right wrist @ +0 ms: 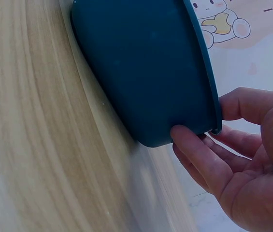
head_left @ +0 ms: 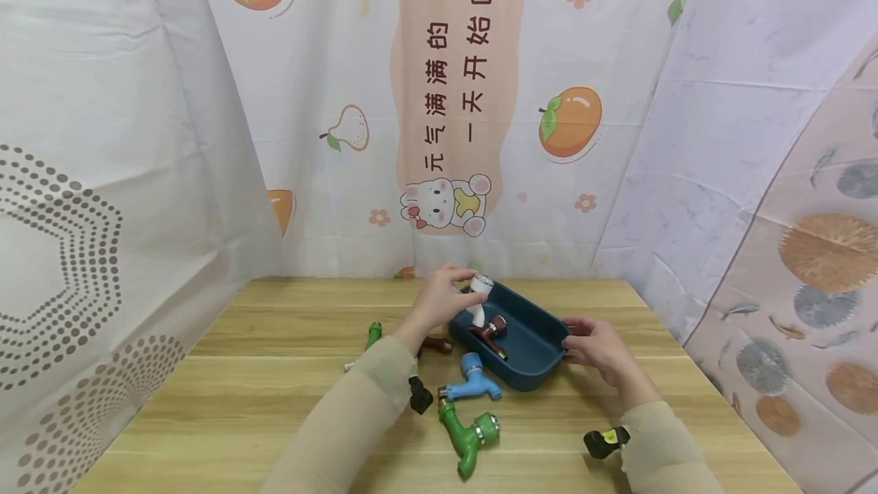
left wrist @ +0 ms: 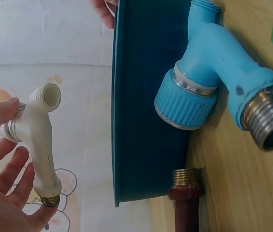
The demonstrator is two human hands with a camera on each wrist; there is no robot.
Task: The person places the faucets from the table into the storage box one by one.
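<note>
My left hand (head_left: 439, 302) holds a white plastic tap (left wrist: 39, 130) by its knob end, just above the left end of a dark blue plastic bin (head_left: 538, 324). In the left wrist view, the tap's brass-threaded end touches a fingertip. Inside the bin lies a dark red tap (head_left: 490, 335). At the bin's right end, my right hand (head_left: 595, 345) grips the rim and the outer wall (right wrist: 146, 72) with thumb and fingers.
In front of the bin lie a light blue tap (head_left: 472, 381) and a green tap (head_left: 466, 433). Another green tap (head_left: 373, 335) and a dark red one (head_left: 439, 344), both partly hidden by the left arm, lie left. A printed curtain (head_left: 329, 204) hangs behind the wooden table (head_left: 274, 402).
</note>
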